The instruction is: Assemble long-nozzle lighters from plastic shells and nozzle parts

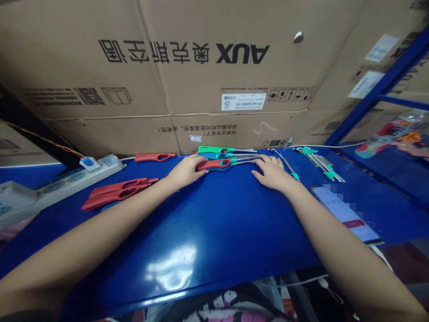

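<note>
On the blue table (208, 223), my left hand (186, 171) is closed round the handle end of a red stick lighter (216, 164). Its metal nozzle points right, and my right hand (271, 172) lies on that nozzle end with the fingers curled down. Just behind the red lighter lie a blue lighter (214, 156) and a green lighter (214, 149), side by side and parallel. What my right fingers pinch is hidden under the hand.
Several red lighter handles (117, 190) lie at the left, one more (154, 157) by the cardboard box (187, 80). A white power strip (67, 181) sits far left. Metal nozzles with teal tips (321, 164) and a phone (345, 213) lie right.
</note>
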### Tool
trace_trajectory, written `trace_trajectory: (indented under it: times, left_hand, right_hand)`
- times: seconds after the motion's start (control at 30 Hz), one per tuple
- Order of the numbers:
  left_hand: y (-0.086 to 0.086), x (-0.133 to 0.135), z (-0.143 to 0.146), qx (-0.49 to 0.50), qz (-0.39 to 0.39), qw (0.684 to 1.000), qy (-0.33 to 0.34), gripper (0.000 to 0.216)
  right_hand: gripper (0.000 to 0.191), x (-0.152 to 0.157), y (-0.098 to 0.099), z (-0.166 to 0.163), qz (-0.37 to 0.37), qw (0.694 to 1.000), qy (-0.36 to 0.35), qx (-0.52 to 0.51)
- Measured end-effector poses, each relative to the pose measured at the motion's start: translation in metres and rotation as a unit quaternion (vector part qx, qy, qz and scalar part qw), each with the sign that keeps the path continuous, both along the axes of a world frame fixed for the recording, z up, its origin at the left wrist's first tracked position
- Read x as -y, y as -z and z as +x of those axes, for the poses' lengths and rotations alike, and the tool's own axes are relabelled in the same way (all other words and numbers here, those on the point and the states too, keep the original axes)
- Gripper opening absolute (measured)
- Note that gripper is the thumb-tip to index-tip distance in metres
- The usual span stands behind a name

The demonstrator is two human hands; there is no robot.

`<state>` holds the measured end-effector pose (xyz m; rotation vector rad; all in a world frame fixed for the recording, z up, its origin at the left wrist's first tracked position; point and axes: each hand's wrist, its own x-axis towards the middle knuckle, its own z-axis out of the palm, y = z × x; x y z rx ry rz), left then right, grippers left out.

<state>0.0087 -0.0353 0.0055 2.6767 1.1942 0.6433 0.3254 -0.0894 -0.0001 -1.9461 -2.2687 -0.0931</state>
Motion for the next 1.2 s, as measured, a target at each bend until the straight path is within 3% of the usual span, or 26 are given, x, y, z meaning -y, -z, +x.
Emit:
trace_trajectory:
  times: [0.23, 0.43, 0.63, 0.87, 1.0, 1.2]
  left_hand:
    - [-0.002, 0.004, -0.001, 0.001, 0.019, 1.000, -0.015, 0.032]
    - [-0.002, 0.004, 0.001, -0.007, 0.020, 1.000, -0.016, 0.030]
    - [-0.003, 0.007, 0.001, -0.018, 0.023, 0.999, -0.028, 0.032]
    - [-0.012, 0.035, -0.002, -0.021, 0.056, 0.995, -0.086, 0.041]
    - [-0.024, 0.039, -0.021, -0.040, 0.062, 0.990, -0.119, 0.030]
    - [-0.027, 0.001, -0.075, -0.111, 0.042, 0.963, -0.243, 0.020]
  right_hand:
    - [0.045, 0.003, -0.006, -0.005, -0.004, 0.999, -0.034, -0.012]
    - [0.062, 0.004, -0.003, -0.008, -0.023, 0.998, -0.046, -0.042]
    - [0.062, 0.004, -0.003, -0.008, -0.008, 0.997, -0.056, -0.059]
    - [0.060, 0.009, -0.009, -0.014, 0.039, 0.988, -0.128, -0.080]
    - [0.042, 0.017, -0.014, -0.026, 0.082, 0.967, -0.217, -0.105]
    - [0.030, 0.024, -0.018, -0.038, 0.088, 0.946, -0.285, -0.125]
